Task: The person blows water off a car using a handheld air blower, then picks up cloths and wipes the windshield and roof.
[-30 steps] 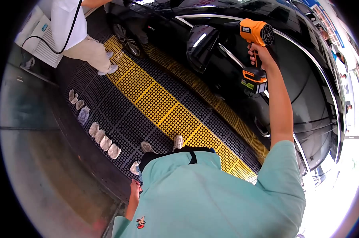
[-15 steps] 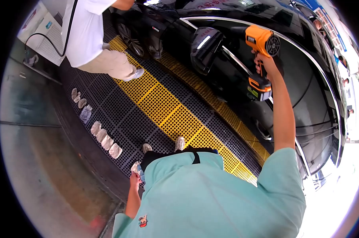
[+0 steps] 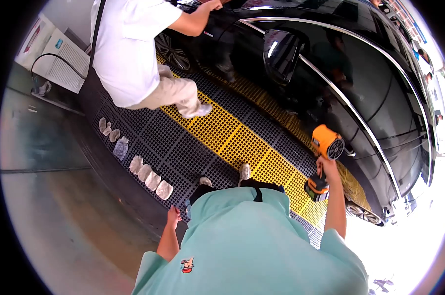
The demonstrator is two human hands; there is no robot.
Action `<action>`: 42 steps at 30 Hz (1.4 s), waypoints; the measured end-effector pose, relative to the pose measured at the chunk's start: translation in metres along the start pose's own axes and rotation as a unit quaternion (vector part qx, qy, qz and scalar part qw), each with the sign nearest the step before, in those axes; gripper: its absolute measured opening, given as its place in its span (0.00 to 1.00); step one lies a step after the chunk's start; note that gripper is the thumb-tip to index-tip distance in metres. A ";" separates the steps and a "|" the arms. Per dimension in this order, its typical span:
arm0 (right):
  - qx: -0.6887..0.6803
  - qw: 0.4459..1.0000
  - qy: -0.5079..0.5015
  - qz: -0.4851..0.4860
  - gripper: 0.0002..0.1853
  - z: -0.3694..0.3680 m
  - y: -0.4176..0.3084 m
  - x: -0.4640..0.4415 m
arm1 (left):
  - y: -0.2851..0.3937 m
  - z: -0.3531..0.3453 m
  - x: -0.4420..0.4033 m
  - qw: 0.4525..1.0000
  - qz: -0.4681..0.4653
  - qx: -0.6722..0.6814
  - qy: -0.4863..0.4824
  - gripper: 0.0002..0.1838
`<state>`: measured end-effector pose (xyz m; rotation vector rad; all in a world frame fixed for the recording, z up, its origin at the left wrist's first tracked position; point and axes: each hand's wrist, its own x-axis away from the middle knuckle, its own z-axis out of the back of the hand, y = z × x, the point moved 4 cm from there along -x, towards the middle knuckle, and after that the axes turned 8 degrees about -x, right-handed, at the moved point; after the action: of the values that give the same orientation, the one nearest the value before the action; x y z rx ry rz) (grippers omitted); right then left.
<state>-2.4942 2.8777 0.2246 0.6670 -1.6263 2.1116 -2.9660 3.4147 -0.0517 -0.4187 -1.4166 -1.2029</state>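
In my right hand (image 3: 326,166) is an orange and black cordless blower (image 3: 325,140), gripped by its handle with the battery at the bottom. It is held low beside the black car (image 3: 370,83), over the yellow floor grating. My left hand (image 3: 173,215) is low at my left side with its fingers closed; whatever they hold, if anything, I cannot make out. A bluish scrap of something shows between that hand and my shirt, mostly hidden. Near it on the floor lies a row of folded pale cloths (image 3: 153,181).
Another person in a white shirt (image 3: 134,54) stands ahead by the car's front wheel, an arm over the car. The side mirror (image 3: 283,54) juts out. Black and yellow grating (image 3: 222,132) covers the floor. A glass panel (image 3: 40,157) and a white louvred unit (image 3: 62,59) are at left.
My right hand has lowered the blower from beside the car's window to near its lower side. The pale cloth seen by my left hand no longer shows. The other person has stepped closer.
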 end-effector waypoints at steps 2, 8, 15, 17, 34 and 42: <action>-0.004 0.999 0.007 -0.032 0.10 -0.019 0.047 0.022 | 0.011 0.018 -0.016 0.999 -0.026 -0.020 -0.006 0.30; 0.007 0.986 0.038 -0.163 0.05 -0.047 0.211 0.068 | 0.110 0.065 -0.055 0.982 -0.185 0.026 0.005 0.26; -0.054 0.956 0.138 -0.253 0.08 -0.071 0.310 0.123 | 0.167 0.088 -0.076 0.965 -0.260 -0.027 -0.030 0.29; -0.111 0.944 0.150 -0.272 0.10 -0.081 0.315 0.141 | 0.153 0.089 -0.082 0.963 -0.258 -0.069 -0.028 0.30; -0.097 0.920 0.184 -0.332 0.25 -0.130 0.389 0.168 | 0.017 0.059 -0.080 0.926 -0.181 -0.205 -0.259 0.20; 0.010 0.916 0.154 -0.369 0.25 -0.125 0.471 0.190 | 0.075 0.039 -0.105 0.967 -0.017 -0.148 -0.208 0.26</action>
<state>-2.9337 2.8843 -0.0586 0.7553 -0.9634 1.5689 -2.8975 3.5179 -0.1058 -0.8989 -1.6025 -1.4172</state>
